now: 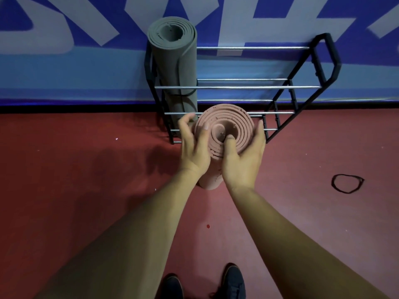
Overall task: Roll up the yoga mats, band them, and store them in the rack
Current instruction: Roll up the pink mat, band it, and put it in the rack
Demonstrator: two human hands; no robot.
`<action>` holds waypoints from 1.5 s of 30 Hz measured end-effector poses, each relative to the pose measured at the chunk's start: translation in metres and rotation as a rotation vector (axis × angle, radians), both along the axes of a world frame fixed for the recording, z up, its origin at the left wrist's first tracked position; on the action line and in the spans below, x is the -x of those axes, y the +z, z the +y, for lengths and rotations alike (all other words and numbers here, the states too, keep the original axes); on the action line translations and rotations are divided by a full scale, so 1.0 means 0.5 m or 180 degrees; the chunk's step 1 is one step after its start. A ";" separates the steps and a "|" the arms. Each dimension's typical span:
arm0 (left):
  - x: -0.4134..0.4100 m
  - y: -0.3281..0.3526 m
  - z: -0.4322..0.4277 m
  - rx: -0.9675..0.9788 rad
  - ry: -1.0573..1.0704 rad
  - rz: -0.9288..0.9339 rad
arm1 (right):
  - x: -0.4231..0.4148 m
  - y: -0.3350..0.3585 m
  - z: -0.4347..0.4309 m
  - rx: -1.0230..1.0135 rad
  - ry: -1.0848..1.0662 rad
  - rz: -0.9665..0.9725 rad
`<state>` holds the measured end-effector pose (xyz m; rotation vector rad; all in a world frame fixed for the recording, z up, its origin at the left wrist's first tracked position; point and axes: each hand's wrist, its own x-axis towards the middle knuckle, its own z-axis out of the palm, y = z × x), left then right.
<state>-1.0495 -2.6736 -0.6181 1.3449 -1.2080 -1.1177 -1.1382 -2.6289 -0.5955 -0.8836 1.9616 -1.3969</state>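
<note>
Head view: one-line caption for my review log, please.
Both hands, left hand and right hand, steady an upright pink rolled mat before the rack holding a grey mat; black band lies unused.

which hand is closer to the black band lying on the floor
Right. The right hand grips the pink rolled mat on the side facing the black band, though well apart from it. The left hand holds the mat's far side, farther away.

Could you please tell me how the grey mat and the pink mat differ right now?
The grey mat stands inside the rack, at its left end; the pink mat stands on the floor in front of it. No hand touches the grey mat, while the left hand and right hand grip the pink mat's top. Both are rolled and upright.
</note>
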 end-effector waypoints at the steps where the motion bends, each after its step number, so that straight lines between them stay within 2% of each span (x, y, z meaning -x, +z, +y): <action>1: 0.005 0.000 -0.001 0.0027 -0.0007 -0.0019 | -0.001 -0.001 0.001 -0.0041 -0.0042 -0.0012; 9: 0.009 0.016 0.018 0.0375 0.0579 -0.0256 | -0.006 0.001 -0.002 0.0366 -0.0122 0.0288; 15: 0.009 0.010 0.035 0.0077 0.0900 -0.0507 | 0.006 -0.001 -0.004 0.0162 0.0157 0.0148; 21: 0.022 0.014 0.033 -0.0027 0.1088 -0.0811 | 0.008 -0.011 -0.007 0.0202 -0.0158 -0.0153; 24: 0.026 0.011 0.036 -0.0094 0.1092 -0.0619 | 0.010 -0.014 -0.014 0.0267 -0.0155 -0.0127; 29: 0.041 0.013 0.048 -0.0147 0.0603 0.0063 | 0.018 -0.014 -0.018 0.0315 -0.0121 -0.0048; 36: 0.021 0.010 0.052 0.0056 0.0649 0.0261 | 0.025 -0.019 0.013 0.0235 -0.0004 -0.0231; 45: 0.001 0.017 0.051 0.0137 0.0585 0.0019 | 0.018 -0.016 0.025 0.0312 -0.0082 -0.0376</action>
